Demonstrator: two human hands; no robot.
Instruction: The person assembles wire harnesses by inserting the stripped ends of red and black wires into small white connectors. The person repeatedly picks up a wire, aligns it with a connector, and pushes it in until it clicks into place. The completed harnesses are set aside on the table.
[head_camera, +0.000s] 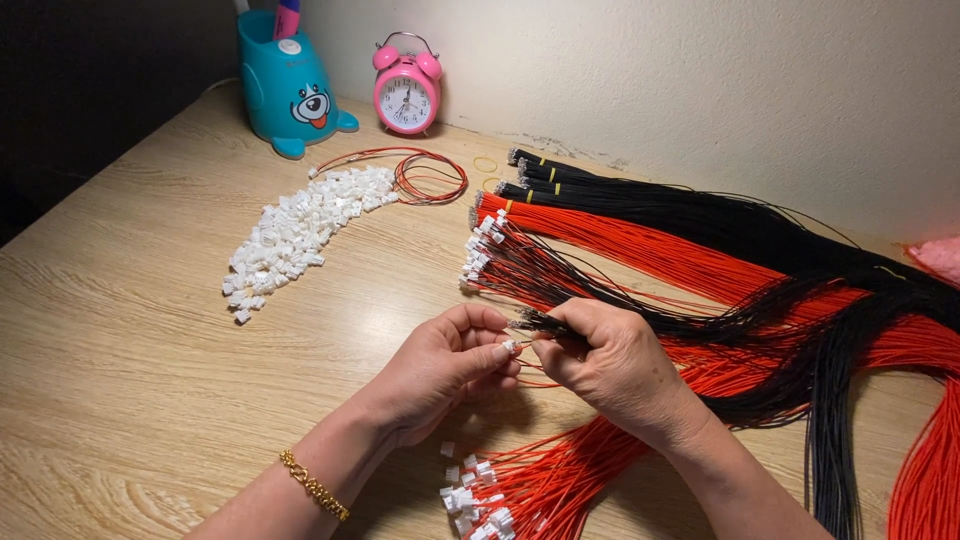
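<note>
A single head-worn view looks steeply down and forward across the wooden table (120, 330), close above its near edge; the pink alarm clock (406, 97) stands at the table's far side against the wall.

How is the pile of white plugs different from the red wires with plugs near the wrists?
The pile of white plugs lies loose, without wires, far from both hands. The red wires with plugs already carry one plug at each tip and lie fanned out by the wrists. Both rest on the wooden table.
</note>
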